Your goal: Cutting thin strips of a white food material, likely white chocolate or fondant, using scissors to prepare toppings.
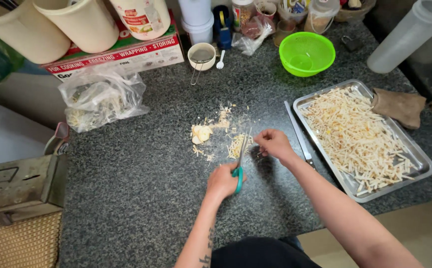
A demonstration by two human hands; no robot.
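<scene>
Your left hand (222, 181) is closed around the green handles of the scissors (241, 158). The fingers are curled through and over the loops. The blades run up toward 12 o'clock from this hand and lie over the small pile of pale cut strips (237, 145) on the dark speckled countertop (136, 198).

Your right hand (274, 144) sits at 2 o'clock from the left hand, just beside the blade tips. Its fingers are drawn together and bent down toward the counter. They appear to pinch a small piece at their tips, at 9 o'clock from the palm, but the piece itself is too small to make out. The blades stand just left of those fingertips; whether they touch cannot be told.

The pale chunk (201, 133) lies at 10 o'clock from the scissors, apart from both hands, with loose crumbs and shavings around it.

The knife (299, 134) lies on the counter at 3 o'clock from your right hand, between that hand and the metal tray (423, 171). The tray holds a spread layer of the same pale strips. A brown cloth (399, 106) rests at the tray's upper right corner.

The green bowl (307, 53) stands at 12 o'clock from the tray. A clear plastic bag (101, 97) lies well apart at 10 o'clock from your left hand.
</scene>
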